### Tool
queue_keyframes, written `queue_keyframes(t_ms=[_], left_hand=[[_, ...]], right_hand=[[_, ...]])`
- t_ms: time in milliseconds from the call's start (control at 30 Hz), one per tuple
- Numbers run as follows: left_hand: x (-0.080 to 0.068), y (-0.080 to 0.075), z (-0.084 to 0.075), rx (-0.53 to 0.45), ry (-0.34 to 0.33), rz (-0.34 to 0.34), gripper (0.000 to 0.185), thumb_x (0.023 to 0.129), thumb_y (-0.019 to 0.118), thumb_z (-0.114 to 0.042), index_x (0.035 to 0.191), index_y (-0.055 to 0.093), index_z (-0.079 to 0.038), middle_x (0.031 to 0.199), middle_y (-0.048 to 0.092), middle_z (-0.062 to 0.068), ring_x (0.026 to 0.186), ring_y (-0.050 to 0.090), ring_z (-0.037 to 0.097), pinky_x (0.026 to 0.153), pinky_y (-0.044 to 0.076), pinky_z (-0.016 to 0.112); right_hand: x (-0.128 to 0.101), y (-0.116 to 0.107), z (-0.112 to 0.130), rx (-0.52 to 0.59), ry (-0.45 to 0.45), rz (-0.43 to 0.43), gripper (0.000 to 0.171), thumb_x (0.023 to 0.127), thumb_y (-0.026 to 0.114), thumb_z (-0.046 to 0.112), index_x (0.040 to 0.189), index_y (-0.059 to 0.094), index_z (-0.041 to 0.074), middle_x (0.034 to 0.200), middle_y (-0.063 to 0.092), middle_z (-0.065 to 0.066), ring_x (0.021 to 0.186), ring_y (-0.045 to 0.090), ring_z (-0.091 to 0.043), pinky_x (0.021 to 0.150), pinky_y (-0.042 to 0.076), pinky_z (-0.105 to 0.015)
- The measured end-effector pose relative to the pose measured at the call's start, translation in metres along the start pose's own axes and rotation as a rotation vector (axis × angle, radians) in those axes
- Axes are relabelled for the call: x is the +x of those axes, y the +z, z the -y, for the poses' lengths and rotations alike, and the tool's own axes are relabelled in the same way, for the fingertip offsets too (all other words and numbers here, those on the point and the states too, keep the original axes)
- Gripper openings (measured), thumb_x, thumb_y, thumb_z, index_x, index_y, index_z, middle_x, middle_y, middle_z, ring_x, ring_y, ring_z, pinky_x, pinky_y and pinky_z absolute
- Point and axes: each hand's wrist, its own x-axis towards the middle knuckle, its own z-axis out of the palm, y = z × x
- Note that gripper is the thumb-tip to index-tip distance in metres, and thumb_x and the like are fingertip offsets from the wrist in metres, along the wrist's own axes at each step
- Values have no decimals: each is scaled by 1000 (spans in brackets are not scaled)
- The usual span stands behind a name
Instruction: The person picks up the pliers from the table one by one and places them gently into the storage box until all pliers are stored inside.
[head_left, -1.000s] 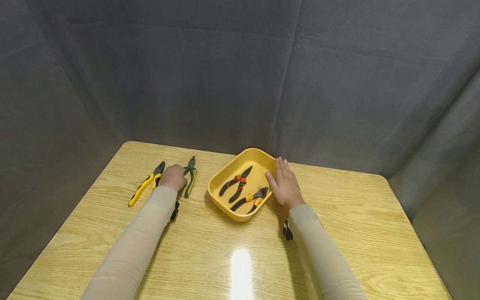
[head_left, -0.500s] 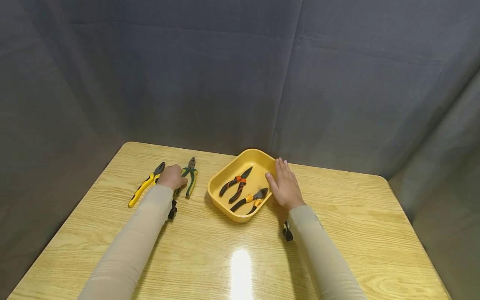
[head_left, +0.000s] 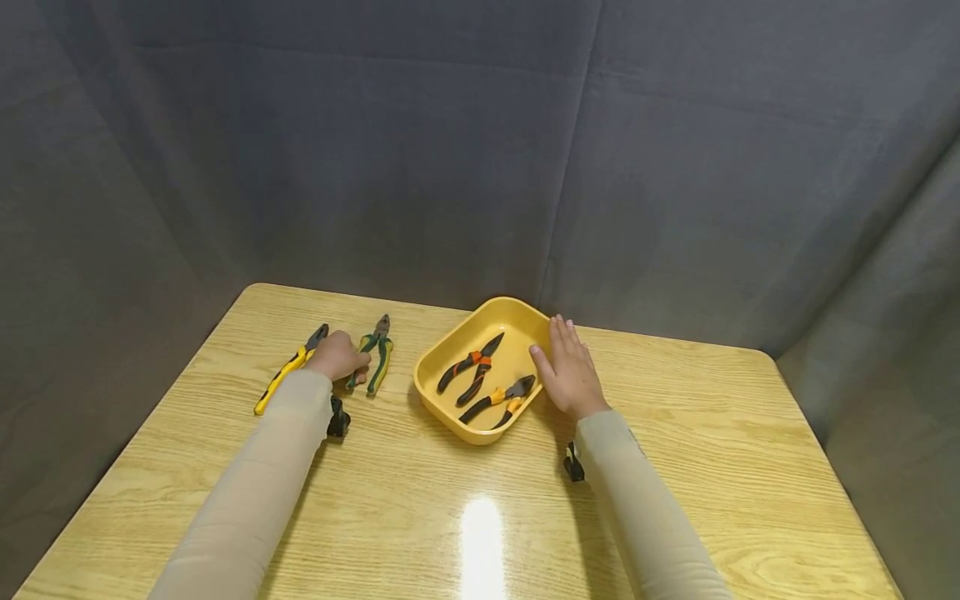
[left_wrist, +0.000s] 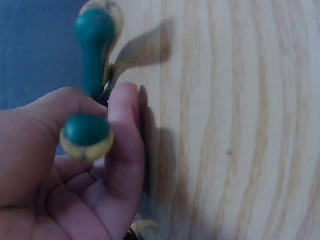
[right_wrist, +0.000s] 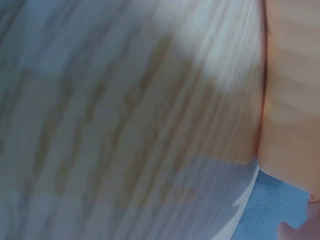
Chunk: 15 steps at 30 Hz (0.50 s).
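A person's left hand grasps one handle of the green pliers, toward 9 o'clock of a yellow tray on a wooden table. In the left wrist view, that handle's end sits between thumb and curled fingers, the second handle at 12 o'clock from it. The handles stand spread, the nose aimed between 12 and 1 o'clock; whether the tool touches the wood is hard to tell.

At 3 o'clock of the tray, the right hand lies flat and relaxed against the rim, gripping nothing, its fingers straight and its thumb over the edge.

Inside the tray lie two more tools, both with dark handles: the orange pliers, nose between 1 and 2 o'clock, and the amber pliers, between 4 and 5 o'clock from them.

The yellow pliers, partly hidden by the left hand and sleeve, lie on the table at 9 o'clock from the green pair. A dark curtain hangs at 12 o'clock, beyond the table's far edge.
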Motion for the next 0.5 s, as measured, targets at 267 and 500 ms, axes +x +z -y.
queue_keyframes(t_ms=[267,500], left_hand=[[-11,-10,-3,-276,-50,83,39,103,50,-9,75,74,2,65,70,5,52,64,9,55,54,23],[-17,-11,-1,-357,-79,80,39,105,56,-18,83,75,8,68,72,4,59,70,10,65,60,26]], right_hand=[[2,0,0,3,-16,-14,74,109,25,52,162,10,2,169,8,-14,156,2,-30,124,10,-55],[2,1,0,4,-23,-13,74,109,26,51,162,12,1,169,8,-15,156,3,-32,123,11,-56]])
